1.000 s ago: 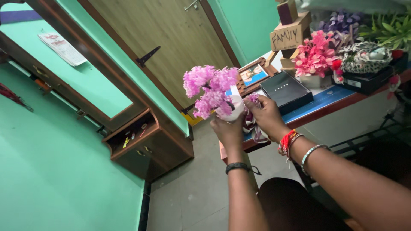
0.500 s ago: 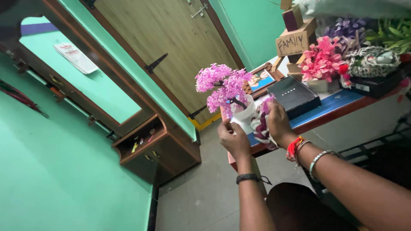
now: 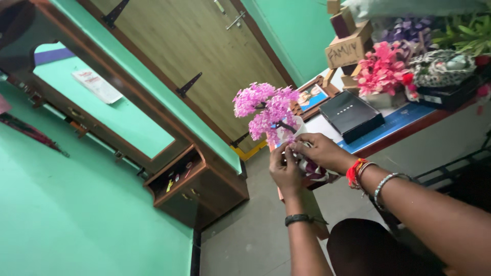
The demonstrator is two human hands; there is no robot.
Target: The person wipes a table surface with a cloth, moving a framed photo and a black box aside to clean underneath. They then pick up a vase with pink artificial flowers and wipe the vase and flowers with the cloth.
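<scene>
A small artificial tree with pink blossoms [image 3: 266, 107] stands in a white pot [image 3: 289, 132] near the table's near-left corner. My left hand [image 3: 284, 171] grips the pot from below and the left. My right hand [image 3: 319, 149] lies over the pot's front and presses a purple-and-white patterned cloth [image 3: 313, 170] against it. The cloth hangs below my right palm. Most of the pot is hidden by my fingers.
A table [image 3: 388, 134] with a blue mat holds a black box [image 3: 351, 115], a framed photo [image 3: 311, 96], stacked wooden blocks [image 3: 346, 48], pink flowers [image 3: 379, 71], and a patterned basket [image 3: 441, 66]. A wooden door [image 3: 204, 61] and a mirrored dresser [image 3: 169, 168] stand at the left.
Both hands have closed in over the pot. My right hand slid the cloth from the pot's right side across its front. The view has shifted slightly.
</scene>
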